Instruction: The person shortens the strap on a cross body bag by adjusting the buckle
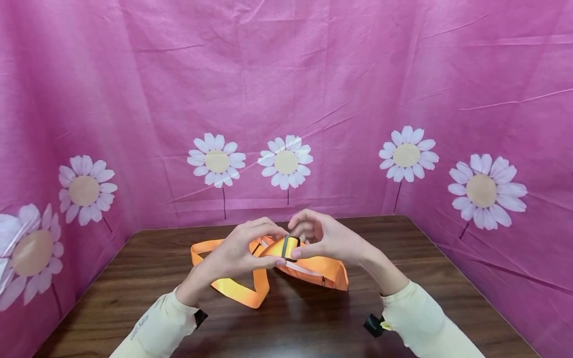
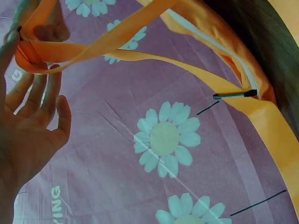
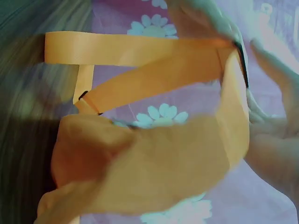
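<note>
A black slide buckle is threaded on an orange strap, raised between the two hands. From the left, my left hand pinches the buckle, its thumb at the near edge and its fingers at the far edge. My right hand has its thumb on the buckle's right side, with curled fingers partly hidden behind. Just beneath lies an orange zippered bag with a white zipper edge. In the right wrist view the strap forms loops; the bag is blurred there.
The dark wooden table carries the bag and strap loops. A pink curtain printed with white daisies encloses the back and both sides. Black straps hang below both pale sleeves.
</note>
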Demonstrator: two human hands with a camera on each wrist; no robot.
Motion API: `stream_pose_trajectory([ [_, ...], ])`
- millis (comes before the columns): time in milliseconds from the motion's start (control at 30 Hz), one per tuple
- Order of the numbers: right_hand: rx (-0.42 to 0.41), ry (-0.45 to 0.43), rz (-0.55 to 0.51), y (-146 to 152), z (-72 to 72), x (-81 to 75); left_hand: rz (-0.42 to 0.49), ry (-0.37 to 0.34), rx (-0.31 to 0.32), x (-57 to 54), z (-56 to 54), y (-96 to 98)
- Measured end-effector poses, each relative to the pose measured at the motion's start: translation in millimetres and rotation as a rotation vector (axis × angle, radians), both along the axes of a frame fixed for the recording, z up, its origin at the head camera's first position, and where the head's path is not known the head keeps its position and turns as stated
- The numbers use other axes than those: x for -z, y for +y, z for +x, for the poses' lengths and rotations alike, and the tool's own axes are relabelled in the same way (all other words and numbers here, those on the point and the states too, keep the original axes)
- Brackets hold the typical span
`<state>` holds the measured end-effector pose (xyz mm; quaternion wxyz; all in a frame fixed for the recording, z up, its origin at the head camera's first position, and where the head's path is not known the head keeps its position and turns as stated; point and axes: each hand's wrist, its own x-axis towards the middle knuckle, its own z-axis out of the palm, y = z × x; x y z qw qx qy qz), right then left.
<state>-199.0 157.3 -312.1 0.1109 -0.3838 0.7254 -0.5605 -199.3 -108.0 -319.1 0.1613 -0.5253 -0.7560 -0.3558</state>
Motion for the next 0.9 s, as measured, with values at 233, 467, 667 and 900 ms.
stream_pose_trajectory([
  [233, -0.085, -0.163, 0.059, 18, -15.7, 6.9, 0.050, 0.019, 0.030, -3.6, 1.1, -2.2],
  [467, -0.077, -0.083, 0.061, 18, -15.3, 1.9, 0.002, -0.018, 0.051, -4.1, -0.5, -3.6],
  [667, -0.013, -0.090, 0.054, 13, -9.4, -1.7, -0.002, -0.030, 0.062, -2.2, 1.3, -1.0],
  [900, 0.048, -0.141, 0.047, 6, -4.8, 0.8, -0.007, 0.017, 0.035, 1.6, 1.8, 2.1],
])
